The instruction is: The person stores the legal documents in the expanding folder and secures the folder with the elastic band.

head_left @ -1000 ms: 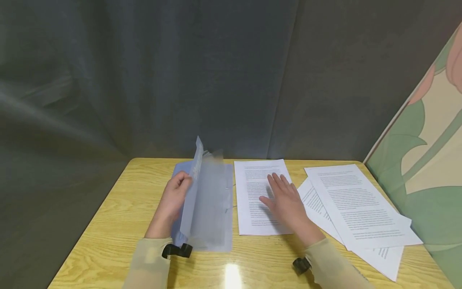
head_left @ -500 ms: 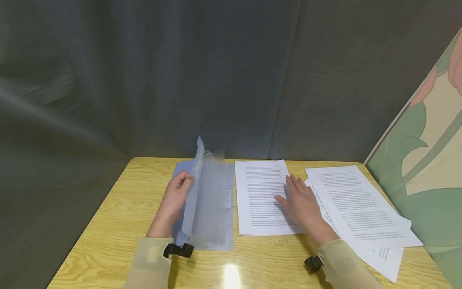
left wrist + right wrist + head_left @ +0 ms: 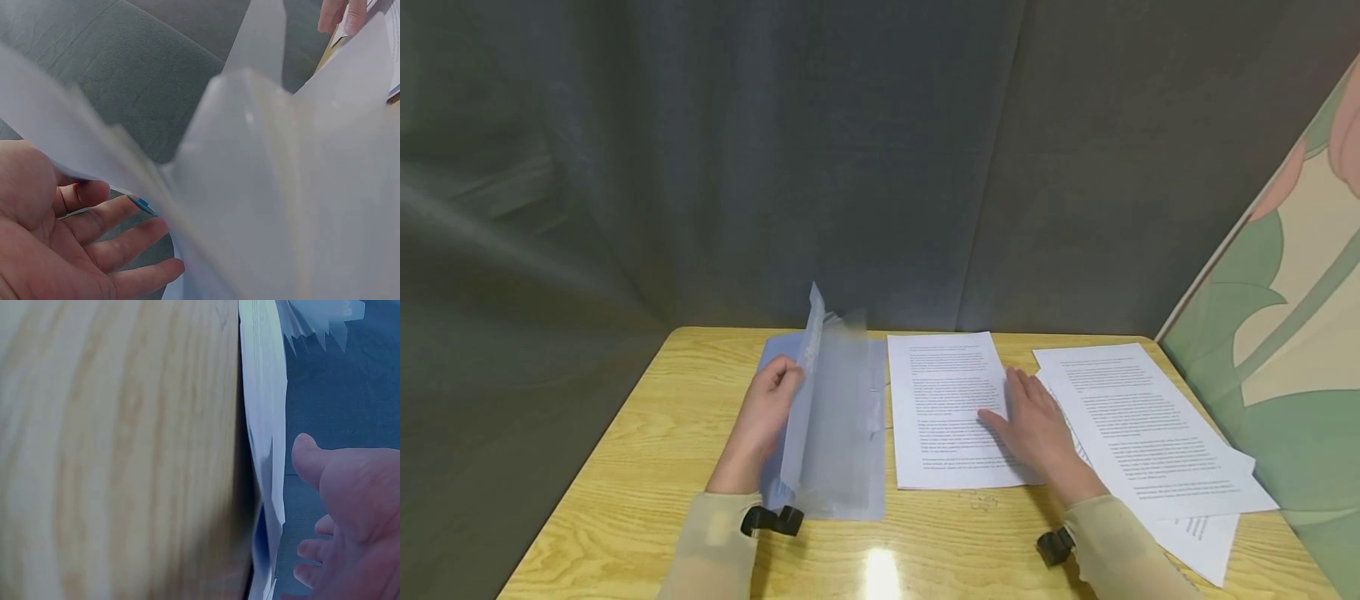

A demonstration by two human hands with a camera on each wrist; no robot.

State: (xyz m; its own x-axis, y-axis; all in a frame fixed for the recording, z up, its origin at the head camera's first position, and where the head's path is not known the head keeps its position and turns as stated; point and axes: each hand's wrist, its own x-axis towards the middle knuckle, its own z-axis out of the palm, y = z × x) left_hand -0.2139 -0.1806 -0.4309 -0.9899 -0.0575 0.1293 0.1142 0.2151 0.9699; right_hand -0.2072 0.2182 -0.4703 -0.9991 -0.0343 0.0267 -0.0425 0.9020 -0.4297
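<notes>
A translucent blue folder with clear plastic pockets [image 3: 838, 417] lies spread on the left half of the table. My left hand [image 3: 767, 404] grips its raised cover [image 3: 801, 417], fingers curled at the left side. In the left wrist view the pockets [image 3: 250, 187] fan out beside that hand [image 3: 94, 250]. Right of the folder is a printed sheet [image 3: 943, 408], and the right wrist view shows a stack of paper [image 3: 265, 394] edge-on. Over the sheet's right edge, my right hand [image 3: 1033, 425] is spread palm down, thumb out, with nothing in its grasp.
More printed sheets [image 3: 1150, 433] lie overlapping and askew at the right. They rest on a light wooden table [image 3: 632, 450]. A dark curtain [image 3: 850, 167] hangs behind it, and a floral panel [image 3: 1300, 333] stands along the right side.
My right hand has slid to the right, from over the middle of the printed sheet to its right edge. The left hand and the raised folder cover have stayed in place.
</notes>
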